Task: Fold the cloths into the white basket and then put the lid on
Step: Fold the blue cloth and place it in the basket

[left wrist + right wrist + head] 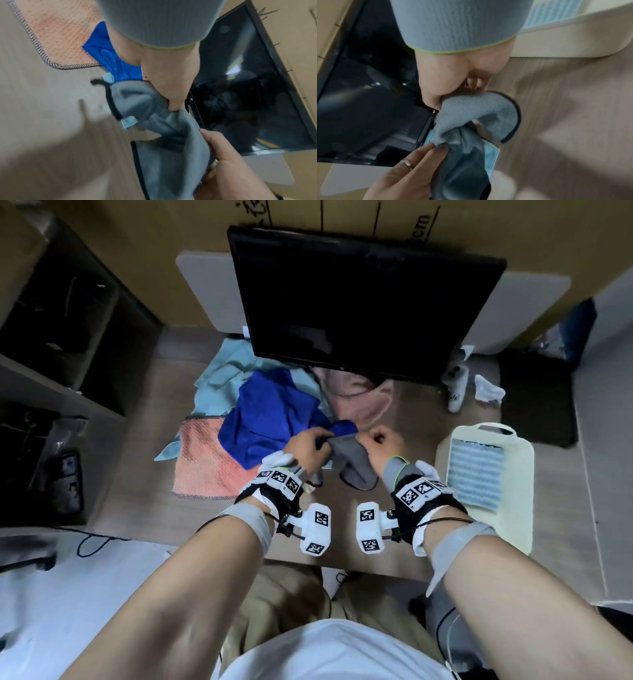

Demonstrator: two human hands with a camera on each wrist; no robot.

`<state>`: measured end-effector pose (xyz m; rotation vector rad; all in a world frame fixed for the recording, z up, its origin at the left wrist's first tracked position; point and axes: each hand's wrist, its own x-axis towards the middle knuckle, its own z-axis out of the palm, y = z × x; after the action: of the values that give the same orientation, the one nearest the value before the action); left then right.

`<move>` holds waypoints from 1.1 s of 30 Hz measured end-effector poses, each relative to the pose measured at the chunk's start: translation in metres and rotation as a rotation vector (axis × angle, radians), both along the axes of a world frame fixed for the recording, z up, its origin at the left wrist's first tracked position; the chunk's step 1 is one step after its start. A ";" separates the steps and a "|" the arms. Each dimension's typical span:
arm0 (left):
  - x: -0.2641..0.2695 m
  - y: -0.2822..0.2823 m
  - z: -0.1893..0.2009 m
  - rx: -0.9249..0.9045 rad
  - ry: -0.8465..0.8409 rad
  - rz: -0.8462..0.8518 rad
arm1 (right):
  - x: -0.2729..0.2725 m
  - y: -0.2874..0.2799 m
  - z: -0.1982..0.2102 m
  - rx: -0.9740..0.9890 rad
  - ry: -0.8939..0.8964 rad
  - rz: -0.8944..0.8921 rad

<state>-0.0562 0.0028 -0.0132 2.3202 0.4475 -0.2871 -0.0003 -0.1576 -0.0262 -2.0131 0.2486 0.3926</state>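
Observation:
Both hands hold a grey cloth with black trim (352, 460) just above the wooden table. My left hand (323, 436) pinches its upper left edge, and my right hand (368, 436) pinches the edge beside it. The rest hangs down in folds. In the left wrist view the left hand (173, 108) grips the bunched grey cloth (154, 108). In the right wrist view the right hand (440, 100) pinches the grey cloth (471, 108). The white basket (520, 474) stands to the right with a folded light blue cloth (476, 474) inside. I see no lid.
A pile lies behind my hands: a blue cloth (270, 416), a teal one (219, 371), an orange one (205, 460) and a pink one (356, 398). A black monitor (366, 302) leans at the back. A white bottle (457, 392) and a black mat (534, 402) lie far right.

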 end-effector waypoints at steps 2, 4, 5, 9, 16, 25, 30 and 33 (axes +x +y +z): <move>-0.005 -0.010 0.001 0.021 0.048 -0.027 | -0.009 -0.016 0.003 -0.015 -0.017 -0.027; -0.013 -0.019 0.001 -0.043 0.146 -0.102 | -0.020 -0.033 0.001 -0.037 0.001 -0.057; -0.018 -0.026 0.001 -0.098 0.177 -0.128 | -0.027 -0.042 0.000 -0.026 0.011 -0.073; -0.033 -0.037 -0.001 -0.224 0.258 -0.164 | -0.040 -0.058 0.005 0.040 0.008 -0.066; -0.036 -0.044 -0.001 0.075 0.203 -0.146 | -0.050 -0.063 0.022 0.104 0.021 -0.032; -0.061 0.008 0.012 0.170 0.088 -0.151 | -0.084 -0.034 0.017 -0.147 0.172 -0.108; -0.076 0.030 0.011 0.130 0.042 0.011 | -0.098 -0.026 0.029 -0.191 0.082 -0.292; -0.083 0.043 0.007 -0.006 0.008 0.178 | -0.110 -0.023 0.033 -0.220 0.049 -0.393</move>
<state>-0.1390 0.0453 -0.0061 2.2560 0.6515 -0.2110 -0.1104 -0.1803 0.0067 -2.1073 0.7311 0.1706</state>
